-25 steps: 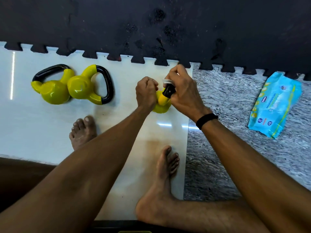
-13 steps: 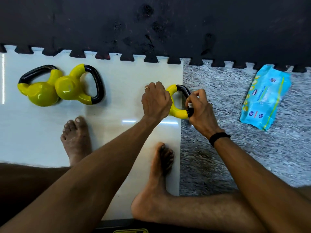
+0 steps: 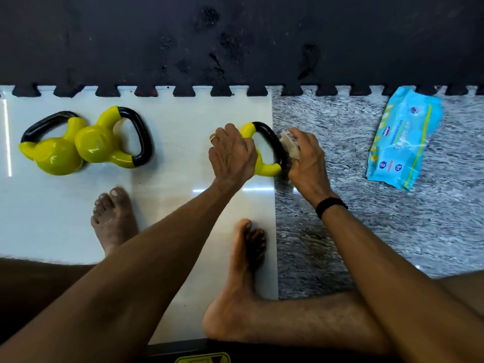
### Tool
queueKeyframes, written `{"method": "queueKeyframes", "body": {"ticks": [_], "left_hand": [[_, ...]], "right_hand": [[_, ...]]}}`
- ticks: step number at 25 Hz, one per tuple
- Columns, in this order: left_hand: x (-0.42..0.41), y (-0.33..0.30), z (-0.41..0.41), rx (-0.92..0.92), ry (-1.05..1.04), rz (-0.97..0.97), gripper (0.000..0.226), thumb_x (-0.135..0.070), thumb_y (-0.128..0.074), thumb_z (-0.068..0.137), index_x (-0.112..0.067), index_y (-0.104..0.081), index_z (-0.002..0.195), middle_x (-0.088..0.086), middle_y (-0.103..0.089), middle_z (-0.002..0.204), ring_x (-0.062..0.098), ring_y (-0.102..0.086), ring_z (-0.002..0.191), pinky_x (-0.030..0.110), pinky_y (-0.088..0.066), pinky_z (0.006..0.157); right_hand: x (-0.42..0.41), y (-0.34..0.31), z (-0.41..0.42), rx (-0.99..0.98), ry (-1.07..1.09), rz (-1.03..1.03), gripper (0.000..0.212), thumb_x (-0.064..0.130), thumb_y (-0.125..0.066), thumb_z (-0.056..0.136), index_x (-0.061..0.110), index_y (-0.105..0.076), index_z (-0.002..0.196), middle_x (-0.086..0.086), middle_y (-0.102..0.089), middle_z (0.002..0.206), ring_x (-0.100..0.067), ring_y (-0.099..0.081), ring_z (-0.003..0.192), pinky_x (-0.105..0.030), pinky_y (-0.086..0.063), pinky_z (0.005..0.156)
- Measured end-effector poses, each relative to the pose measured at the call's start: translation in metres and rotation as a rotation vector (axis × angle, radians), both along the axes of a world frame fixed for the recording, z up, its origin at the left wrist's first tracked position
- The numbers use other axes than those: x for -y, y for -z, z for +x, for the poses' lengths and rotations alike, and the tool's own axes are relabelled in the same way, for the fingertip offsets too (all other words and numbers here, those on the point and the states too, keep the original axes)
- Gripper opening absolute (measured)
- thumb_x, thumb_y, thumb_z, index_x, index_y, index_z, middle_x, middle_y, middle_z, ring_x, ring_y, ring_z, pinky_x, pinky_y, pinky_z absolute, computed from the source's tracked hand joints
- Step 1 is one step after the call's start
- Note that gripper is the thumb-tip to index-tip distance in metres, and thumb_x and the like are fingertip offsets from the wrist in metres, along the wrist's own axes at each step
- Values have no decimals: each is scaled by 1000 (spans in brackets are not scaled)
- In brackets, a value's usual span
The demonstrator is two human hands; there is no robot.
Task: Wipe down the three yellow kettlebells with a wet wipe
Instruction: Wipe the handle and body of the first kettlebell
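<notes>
Yellow kettlebell (image 3: 264, 153) sits mid-frame, lying on its side on the white tile (image 3: 170, 142) right at the seam with the grey marbled floor (image 3: 392, 231). Your left hand (image 3: 231, 155) is curled over its body, holding it down. Your right hand (image 3: 306, 158) pinches a wet wipe (image 3: 289, 145) against the outside of the black handle. Two more kettlebells, the left kettlebell (image 3: 52, 155) and the second kettlebell (image 3: 104, 142), lie touching each other at the left of the frame. Blue wipes pack (image 3: 403, 137) is off at upper right, near the black foam mat (image 3: 235, 40)
</notes>
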State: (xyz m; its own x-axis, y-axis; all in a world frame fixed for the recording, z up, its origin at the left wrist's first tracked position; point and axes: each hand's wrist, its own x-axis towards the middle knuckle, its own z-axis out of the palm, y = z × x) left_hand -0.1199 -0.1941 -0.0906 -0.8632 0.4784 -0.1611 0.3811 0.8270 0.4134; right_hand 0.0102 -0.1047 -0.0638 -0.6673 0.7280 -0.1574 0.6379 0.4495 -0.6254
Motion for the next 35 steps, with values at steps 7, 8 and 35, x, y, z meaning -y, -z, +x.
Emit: {"method": "queueKeyframes", "body": {"ticks": [7,8,35], "left_hand": [[-29,-1,6,240,-522,-68,23,-18,-40,90,-9,-49,109,10,-58,116,31,-50,113,40,-38,88],[-29,1,7,228,-529,-52,22,-17,-41,89,-10,-50,107,10,-59,113,31,-51,111,40,-39,87],[-30,-4,4,164,-351,34,17,-14,-39,89,-8,-55,91,12,-61,97,35,-55,95,38,-38,69]], "right_hand": [[3,-2,-12,-33,-69,166,24,-2,-54,79,1,-72,96,-14,-69,106,-33,-65,95,-41,-54,83],[9,2,-11,5,-134,217,23,0,-55,77,4,-73,91,-12,-70,102,-33,-64,93,-42,-52,81],[53,-12,-11,506,-334,219,60,16,-58,72,-1,-48,129,-18,-56,126,-34,-45,128,-58,-15,114]]}}
